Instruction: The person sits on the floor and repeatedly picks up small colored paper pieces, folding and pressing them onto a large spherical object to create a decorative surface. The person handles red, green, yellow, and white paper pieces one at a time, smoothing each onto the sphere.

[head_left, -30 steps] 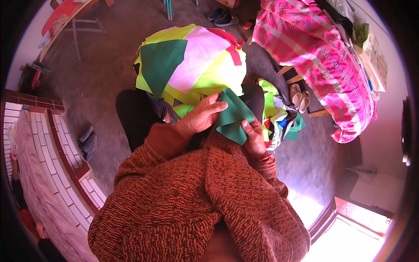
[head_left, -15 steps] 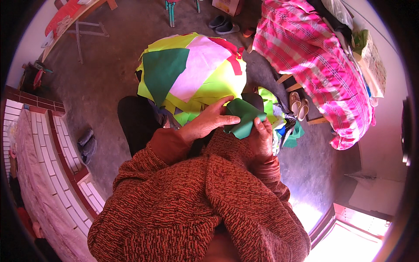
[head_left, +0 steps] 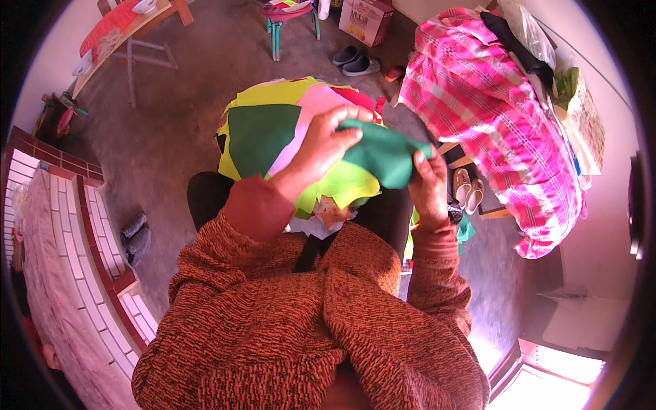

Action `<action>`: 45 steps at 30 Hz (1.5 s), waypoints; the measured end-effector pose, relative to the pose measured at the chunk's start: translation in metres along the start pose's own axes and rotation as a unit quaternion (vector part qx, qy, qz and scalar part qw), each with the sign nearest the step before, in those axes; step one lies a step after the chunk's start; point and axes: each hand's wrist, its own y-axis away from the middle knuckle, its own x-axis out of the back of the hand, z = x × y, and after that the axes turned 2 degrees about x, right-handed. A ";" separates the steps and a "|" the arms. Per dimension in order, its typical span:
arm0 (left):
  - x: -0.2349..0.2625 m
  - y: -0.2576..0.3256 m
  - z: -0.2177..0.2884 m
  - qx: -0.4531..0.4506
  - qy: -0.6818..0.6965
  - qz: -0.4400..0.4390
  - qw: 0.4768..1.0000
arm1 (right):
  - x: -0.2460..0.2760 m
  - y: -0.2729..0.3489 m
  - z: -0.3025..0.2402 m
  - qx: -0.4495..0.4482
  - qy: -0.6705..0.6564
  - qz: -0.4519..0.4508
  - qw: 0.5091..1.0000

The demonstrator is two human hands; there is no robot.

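A dark green piece of cloth (head_left: 383,154) is stretched between my hands, above the near right part of a fabric pile. My left hand (head_left: 326,140) pinches its left end, fingers curled over the edge. With thumb and fingers, my right hand (head_left: 428,181) grips the right end. Beneath them lies the pile of cut cloth pieces (head_left: 273,92), mostly neon yellow, with a pink piece (head_left: 311,104) and some red at the far right. Another dark green piece (head_left: 263,137) lies flat on the left of the pile. What supports the pile is mostly hidden.
To the right, a pink plaid cloth (head_left: 471,89) covers a piece of furniture. Beige shoes (head_left: 468,191) stand beside it, dark slippers (head_left: 357,61) beyond the pile. A stool (head_left: 290,14) and a carton (head_left: 365,20) are at the back. Grey slippers (head_left: 136,238) lie left.
Both hands have risen away from my body with the green cloth, which is now spread wider between them. My right hand has shifted right, and the view has tilted slightly upward.
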 end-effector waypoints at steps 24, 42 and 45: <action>0.059 -0.068 -0.082 -0.240 -0.454 0.220 0.829 | 0.071 0.009 0.047 -0.050 0.213 0.168 0.961; 0.022 -0.066 -0.059 -0.252 -0.576 -0.059 0.776 | 0.214 0.239 0.218 -0.340 0.115 0.435 0.826; 0.022 -0.069 -0.059 -0.258 -0.565 -0.070 0.781 | 0.222 0.253 0.272 -0.345 0.167 0.377 0.843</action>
